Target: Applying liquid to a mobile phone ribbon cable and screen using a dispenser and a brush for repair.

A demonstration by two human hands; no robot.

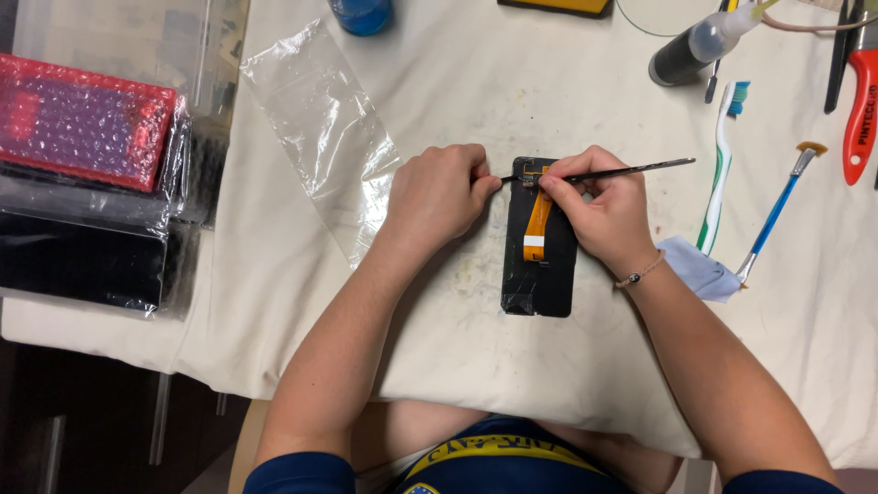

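Black and flat, one phone screen panel (pixel 540 274) lies back-up near the middle of the white cloth-covered table (pixel 476 348), with a single orange ribbon cable (pixel 536 226) running down its upper half. Two hands work at its top edge. The left hand (pixel 439 194) is curled into a loose fist just left of the panel, thumb and forefinger pressed together at the panel's upper left corner; what they pinch is too small to make out. The right hand (pixel 599 209) rests over the panel's upper right side and pinches one thin dark tool (pixel 631 170), held like a pen, its tip at the top of the cable and its shaft pointing away to the right.

Counted around them: one clear plastic bag (pixel 320 137) to the left, one red bubble-wrapped packet (pixel 82 119) and one dark wrapped slab (pixel 82 261) at the far left edge, one toothbrush (pixel 721 165), one blue-handled brush (pixel 777 212), one pale blue cloth (pixel 700 267), one dark squeeze bottle (pixel 700 46).

Cut off by the top edge are a blue round container (pixel 361 14), a yellow-edged object (pixel 558 5) and a red-handled tool (pixel 861 101) at the right corner. The right hand hides the panel's upper right corner, and the tool tip's contact point is hard to see.

Bare cloth lies open below the panel down to the table's near edge, and between the plastic bag and the left forearm; the right side is crowded with tools.
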